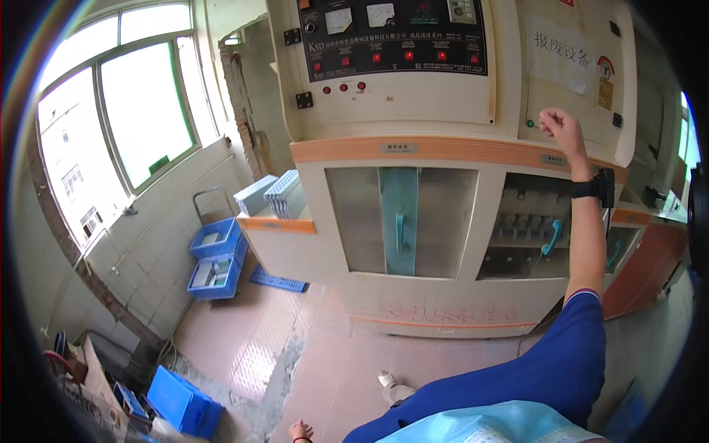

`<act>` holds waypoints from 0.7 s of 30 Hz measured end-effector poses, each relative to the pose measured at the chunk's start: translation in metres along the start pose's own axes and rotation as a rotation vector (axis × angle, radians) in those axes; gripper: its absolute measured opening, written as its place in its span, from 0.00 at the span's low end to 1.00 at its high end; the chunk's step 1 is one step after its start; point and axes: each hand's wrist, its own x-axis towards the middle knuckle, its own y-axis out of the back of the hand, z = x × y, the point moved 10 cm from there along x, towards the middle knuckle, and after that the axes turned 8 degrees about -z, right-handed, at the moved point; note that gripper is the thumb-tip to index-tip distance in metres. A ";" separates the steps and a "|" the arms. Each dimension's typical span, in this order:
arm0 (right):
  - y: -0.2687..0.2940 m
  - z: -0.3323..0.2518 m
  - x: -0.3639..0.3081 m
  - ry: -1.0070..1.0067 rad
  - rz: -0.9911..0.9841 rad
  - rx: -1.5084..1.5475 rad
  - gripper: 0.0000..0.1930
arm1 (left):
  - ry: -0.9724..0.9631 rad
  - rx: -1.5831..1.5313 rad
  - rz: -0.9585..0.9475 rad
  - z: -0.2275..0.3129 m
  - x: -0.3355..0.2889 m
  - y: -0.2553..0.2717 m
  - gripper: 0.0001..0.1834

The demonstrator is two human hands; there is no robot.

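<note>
My right hand (564, 136) is raised to the upper right door (550, 92) of a large cream machine (314, 122), fingers closed together. A small green piece (530, 124) sticks out by the fingertips on that door; whether the fingers grip part of it is too small to make out. A black strap with a dark device (604, 189) is around my right wrist. Low at the bottom edge, my left hand (300, 430) hangs over the tiled floor, fingers slightly apart, holding nothing.
The machine carries a black control panel (395, 40) and glass doors with teal handles (399, 232). Grey slotted trays (285, 196) stand on its left ledge. Blue crates (214, 277) sit by the wall. A blue bin (183, 402) lies lower left, near clutter.
</note>
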 end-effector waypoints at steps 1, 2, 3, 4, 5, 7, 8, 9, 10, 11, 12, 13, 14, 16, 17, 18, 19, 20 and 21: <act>0.007 -0.004 0.015 0.026 0.032 0.034 0.09 | -0.089 0.021 0.006 0.024 0.006 -0.017 0.27; 0.015 -0.010 0.031 0.052 0.063 0.069 0.10 | -0.177 0.042 0.014 0.050 0.012 -0.037 0.21; -0.007 -0.024 0.027 0.038 0.074 0.063 0.10 | -0.218 0.075 0.040 0.091 0.006 -0.007 0.21; -0.011 -0.045 0.048 0.086 0.086 0.024 0.10 | -0.224 0.068 0.025 0.110 0.014 -0.025 0.21; -0.016 -0.060 0.068 0.133 0.120 -0.015 0.11 | -0.229 0.069 0.006 0.132 0.023 -0.045 0.21; -0.027 -0.069 0.110 0.199 0.155 -0.114 0.12 | -0.206 0.090 -0.028 0.165 0.038 -0.088 0.20; -0.031 -0.070 0.129 0.218 0.148 -0.171 0.13 | -0.206 0.110 -0.052 0.184 0.042 -0.113 0.20; -0.032 -0.074 0.148 0.226 0.201 -0.276 0.13 | -0.210 0.127 -0.074 0.200 0.046 -0.137 0.20; -0.039 -0.078 0.164 0.231 0.257 -0.376 0.14 | -0.215 0.147 -0.090 0.219 0.051 -0.156 0.20; -0.053 -0.079 0.183 0.224 0.271 -0.380 0.14 | -0.207 0.159 -0.118 0.234 0.056 -0.175 0.20; -0.061 -0.090 0.194 0.328 0.387 -0.410 0.14 | -0.209 0.171 -0.135 0.251 0.059 -0.191 0.20; -0.065 -0.098 0.202 0.438 0.487 -0.446 0.14 | -0.210 0.184 -0.150 0.261 0.061 -0.205 0.20; -0.072 -0.093 0.214 0.436 0.481 -0.459 0.14 | -0.221 0.206 -0.162 0.279 0.063 -0.215 0.20; -0.077 -0.080 0.245 0.364 0.584 -0.498 0.13 | -0.237 0.228 -0.193 0.313 0.070 -0.243 0.20; -0.079 -0.080 0.260 0.372 0.600 -0.509 0.13 | -0.237 0.240 -0.218 0.323 0.076 -0.260 0.20; -0.085 -0.078 0.266 0.354 0.638 -0.531 0.13 | -0.233 0.251 -0.235 0.331 0.079 -0.270 0.20; -0.087 -0.077 0.270 0.336 0.677 -0.556 0.13 | -0.236 0.262 -0.248 0.343 0.083 -0.279 0.20; -0.085 -0.075 0.273 0.324 0.676 -0.556 0.12 | -0.238 0.274 -0.264 0.355 0.086 -0.288 0.19; -0.090 -0.077 0.276 0.325 0.678 -0.568 0.12 | -0.243 0.287 -0.277 0.365 0.089 -0.300 0.19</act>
